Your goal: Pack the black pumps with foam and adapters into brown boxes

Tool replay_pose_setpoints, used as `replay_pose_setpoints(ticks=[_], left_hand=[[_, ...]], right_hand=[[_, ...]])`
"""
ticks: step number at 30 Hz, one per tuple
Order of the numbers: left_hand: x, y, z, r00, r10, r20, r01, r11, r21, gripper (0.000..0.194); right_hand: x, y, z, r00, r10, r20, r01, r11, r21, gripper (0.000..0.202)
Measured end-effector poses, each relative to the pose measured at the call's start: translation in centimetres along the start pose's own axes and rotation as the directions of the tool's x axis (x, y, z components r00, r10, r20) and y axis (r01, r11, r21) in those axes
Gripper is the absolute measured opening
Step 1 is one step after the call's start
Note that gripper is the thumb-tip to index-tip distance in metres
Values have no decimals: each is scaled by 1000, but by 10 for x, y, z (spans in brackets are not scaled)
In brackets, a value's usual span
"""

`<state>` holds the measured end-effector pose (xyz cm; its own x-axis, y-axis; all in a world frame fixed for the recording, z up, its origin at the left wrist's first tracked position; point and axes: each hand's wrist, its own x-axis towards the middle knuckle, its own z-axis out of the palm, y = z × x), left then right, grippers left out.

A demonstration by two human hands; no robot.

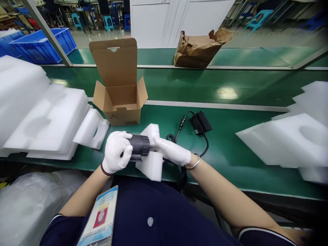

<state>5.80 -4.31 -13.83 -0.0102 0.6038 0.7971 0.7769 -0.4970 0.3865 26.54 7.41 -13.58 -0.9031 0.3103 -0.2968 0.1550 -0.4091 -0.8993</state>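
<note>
My white-gloved left hand [117, 152] is wrapped round a dark grey cylindrical device [139, 146] with a ribbed end, held level above the bench. Against that ribbed end is a white foam piece [151, 165], which my right hand [174, 151], also gloved, grips from the right side. The right fingertips are partly hidden by the foam, and I cannot tell how far the device reaches into it. Behind my hands stands an open cardboard box [121, 114] with its flaps up. To the right a black power adapter [201, 122] lies with its cable [182, 123].
Stacked white foam sheets [46, 119] cover the left of the green bench [225, 177], with a cut-out foam piece [92, 128] beside them. More foam [289, 140] lies at right. Beyond are a torn brown paper bag [197, 51] and blue crates [43, 44].
</note>
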Motion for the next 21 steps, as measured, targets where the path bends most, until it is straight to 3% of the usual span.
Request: replay_pose_setpoints(ticks=[3, 6, 8, 10, 12, 14, 15, 17, 19, 21], left_hand=[[-12, -2, 16, 998, 16, 63, -22, 997, 80, 14], [-15, 0, 23, 992, 53, 115, -67, 991, 114, 12], [-14, 3, 24, 986, 89, 144, -111, 983, 149, 11], [-11, 6, 24, 980, 105, 166, -136, 973, 184, 12], [-10, 8, 25, 979, 97, 181, -133, 971, 199, 21], [-10, 9, 27, 979, 82, 188, -119, 974, 194, 45], [-10, 9, 28, 980, 73, 187, -109, 975, 194, 55], [-11, 10, 30, 984, 50, 173, -87, 974, 210, 68], [-11, 11, 32, 988, 20, 156, -54, 975, 216, 72], [-11, 12, 32, 990, -13, 140, -15, 980, 197, 72]], right_hand=[[0, 2, -2, 998, -28, -49, 24, 996, -83, 66], [-2, 3, 0, 964, -55, -261, -46, 929, -367, 64], [-2, 4, 4, 903, -67, -424, -212, 788, -577, 61], [-2, 3, 8, 850, -95, -517, -361, 610, -705, 56], [-3, -1, 12, 805, -253, -536, -397, 441, -805, 49], [-4, -8, 17, 774, -497, -392, -312, 240, -919, 43], [-4, -12, 19, 787, -573, -230, -195, 123, -973, 39], [-2, -18, 23, 811, -562, 161, 144, -76, -987, 32], [1, -21, 27, 781, -463, 419, 403, -140, -905, 30], [3, -20, 29, 763, -428, 484, 475, -137, -869, 27]])
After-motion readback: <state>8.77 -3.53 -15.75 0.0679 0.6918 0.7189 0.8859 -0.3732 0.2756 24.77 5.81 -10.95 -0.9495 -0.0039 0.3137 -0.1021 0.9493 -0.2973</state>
